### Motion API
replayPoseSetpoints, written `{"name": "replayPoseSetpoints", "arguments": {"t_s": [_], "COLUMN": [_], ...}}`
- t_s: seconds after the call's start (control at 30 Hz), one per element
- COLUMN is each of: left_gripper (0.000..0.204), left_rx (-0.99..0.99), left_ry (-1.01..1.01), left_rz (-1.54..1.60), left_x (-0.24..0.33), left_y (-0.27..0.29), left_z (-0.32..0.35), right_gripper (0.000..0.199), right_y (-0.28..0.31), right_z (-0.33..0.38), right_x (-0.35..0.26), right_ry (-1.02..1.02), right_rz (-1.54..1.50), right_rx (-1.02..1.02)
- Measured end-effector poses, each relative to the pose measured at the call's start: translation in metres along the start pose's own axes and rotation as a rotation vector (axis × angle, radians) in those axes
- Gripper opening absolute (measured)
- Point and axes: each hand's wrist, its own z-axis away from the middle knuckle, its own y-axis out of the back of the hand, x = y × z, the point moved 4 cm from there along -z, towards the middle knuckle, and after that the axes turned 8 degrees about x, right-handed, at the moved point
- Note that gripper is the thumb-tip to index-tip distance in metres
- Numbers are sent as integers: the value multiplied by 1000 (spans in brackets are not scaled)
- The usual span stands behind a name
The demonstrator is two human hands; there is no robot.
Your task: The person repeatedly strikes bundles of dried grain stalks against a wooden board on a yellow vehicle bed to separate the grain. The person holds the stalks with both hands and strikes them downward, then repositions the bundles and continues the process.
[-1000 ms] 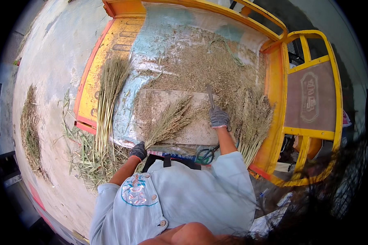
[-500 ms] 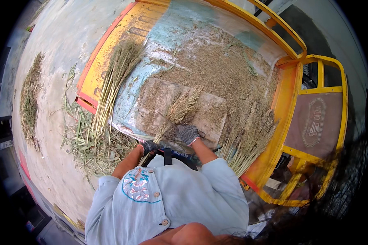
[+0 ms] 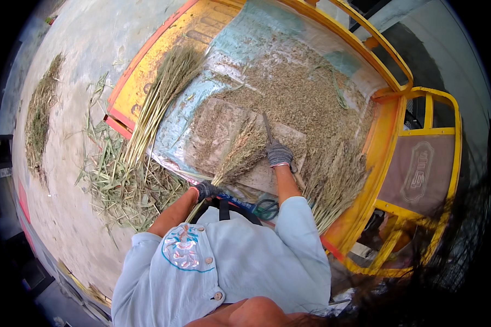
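Observation:
My gloved left hand (image 3: 206, 191) is closed round the stalks of a bundle of seed heads (image 3: 240, 155), close to my waist. The heads fan out away from me over a flat, worn board (image 3: 215, 117). My gloved right hand (image 3: 279, 153) grips a long, narrow, dark blade-like tool (image 3: 267, 126). Its blade points away from me, along the right side of the heads. What seems to be its handle shows below the hand. The palms of both hands are hidden. Loose seed (image 3: 289, 71) covers much of the sheet round the board.
A longer bundle of stalks (image 3: 161, 103) lies across the yellow cart side (image 3: 139, 79) at left. More seed heads (image 3: 338, 177) are piled at right, beside the yellow cart rail (image 3: 390, 158). Scissors with dark loops (image 3: 266, 209) lie by my waist. Leaf litter (image 3: 125, 191) covers the ground at left.
My right hand has moved away from me and slightly right, and the blade now lies beside the heads instead of across the stalks. My left hand stays on the stalks.

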Motion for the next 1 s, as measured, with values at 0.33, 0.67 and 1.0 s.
{"name": "replayPoseSetpoints", "arguments": {"t_s": [0.33,0.67,1.0], "left_gripper": [29,23,12], "left_rx": [45,124,74], "left_ry": [-4,28,44], "left_rz": [-135,-57,19], "left_x": [-16,-15,-26], "left_y": [1,15,4], "left_z": [-11,4,-1], "right_gripper": [29,41,34], "right_y": [-26,38,-64], "right_z": [140,-12,75], "right_x": [-104,41,-28], "right_ry": [651,-112,384], "right_rz": [31,33,-66], "right_rx": [-83,2,3]}}
